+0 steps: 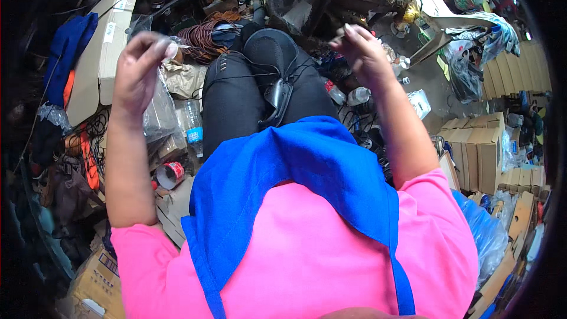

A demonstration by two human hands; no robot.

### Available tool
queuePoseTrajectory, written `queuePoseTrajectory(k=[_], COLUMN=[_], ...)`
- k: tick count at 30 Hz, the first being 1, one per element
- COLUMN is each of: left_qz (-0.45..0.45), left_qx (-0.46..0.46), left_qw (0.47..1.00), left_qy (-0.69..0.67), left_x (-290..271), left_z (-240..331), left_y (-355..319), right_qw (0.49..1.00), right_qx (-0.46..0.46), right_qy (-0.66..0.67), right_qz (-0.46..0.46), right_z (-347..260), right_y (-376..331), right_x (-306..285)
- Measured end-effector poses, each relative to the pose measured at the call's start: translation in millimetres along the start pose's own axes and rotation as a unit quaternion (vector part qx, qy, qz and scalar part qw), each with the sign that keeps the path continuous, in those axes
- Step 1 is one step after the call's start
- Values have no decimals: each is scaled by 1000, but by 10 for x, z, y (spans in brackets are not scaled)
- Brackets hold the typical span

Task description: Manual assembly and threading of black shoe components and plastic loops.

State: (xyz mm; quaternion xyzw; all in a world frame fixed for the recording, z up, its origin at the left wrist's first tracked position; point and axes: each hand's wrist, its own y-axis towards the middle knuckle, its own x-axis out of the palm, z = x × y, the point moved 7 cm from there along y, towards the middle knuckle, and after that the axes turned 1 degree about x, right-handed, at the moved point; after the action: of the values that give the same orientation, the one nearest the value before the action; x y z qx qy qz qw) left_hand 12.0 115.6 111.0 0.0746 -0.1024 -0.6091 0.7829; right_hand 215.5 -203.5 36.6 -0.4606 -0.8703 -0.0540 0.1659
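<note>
One pink short-sleeved shirt with one blue fabric apron over it, nearest the camera. One pair of black trousers beyond, knees raised. One left hand, raised, fingers curled, pinching one small clear plastic piece at the fingertips. One right hand, raised well apart from the left, fingers bent around a small object; what it is cannot be told. Two clear plastic bottles on the floor under the left forearm. One red-labelled tin can beside them. One coil of brown wire farther off. One stack of brown cardboard boxes at right.
</note>
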Motion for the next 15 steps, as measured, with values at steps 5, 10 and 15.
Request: queuePoseTrajectory(k=[5, 10, 15], left_qz=[-209, -238, 125], left_qx=[-96, 89, 36], left_qw=[952, 757, 623], left_qy=[-201, 602, 771], left_x=[1016, 560, -1978], left_z=[245, 276, 1613], left_y=[-5, -275, -591], right_qw=[931, 833, 739], right_qx=[35, -56, 98], right_qy=[183, -499, -657], right_qz=[-316, -234, 106], right_z=[-91, 174, -118], right_y=[-144, -499, -1080], right_x=[1081, 351, -1984])
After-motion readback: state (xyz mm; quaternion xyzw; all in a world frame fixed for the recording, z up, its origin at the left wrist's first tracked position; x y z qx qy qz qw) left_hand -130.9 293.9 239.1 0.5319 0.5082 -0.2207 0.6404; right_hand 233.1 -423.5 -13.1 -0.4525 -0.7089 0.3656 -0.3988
